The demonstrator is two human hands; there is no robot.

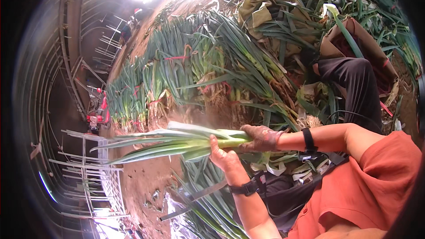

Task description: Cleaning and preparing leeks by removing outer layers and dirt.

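Note:
A long green onion (pixel 190 146) lies level across the middle, its leaves fanned out to the left. Around the lower leaves my bare left hand (pixel 225 157) is closed, thumb on top. My right hand (pixel 261 138), in a dirty brown glove, grips the pale stem end and hides the root. Whether it is one stalk or several together, I cannot tell. Black bands circle both wrists. More green onions (pixel 208 194) lie beneath my left forearm, beside a flat grey strip (pixel 195 198).
Green onion bundles with red ties (pixel 177 57) stand in a row beyond my hands. An olive cloth sack (pixel 270 9) and a brown bag (pixel 354 40) sit by my bent knee (pixel 347 73). White racks (pixel 95 163) and a red machine (pixel 101 110) stand at the left, over bare soil.

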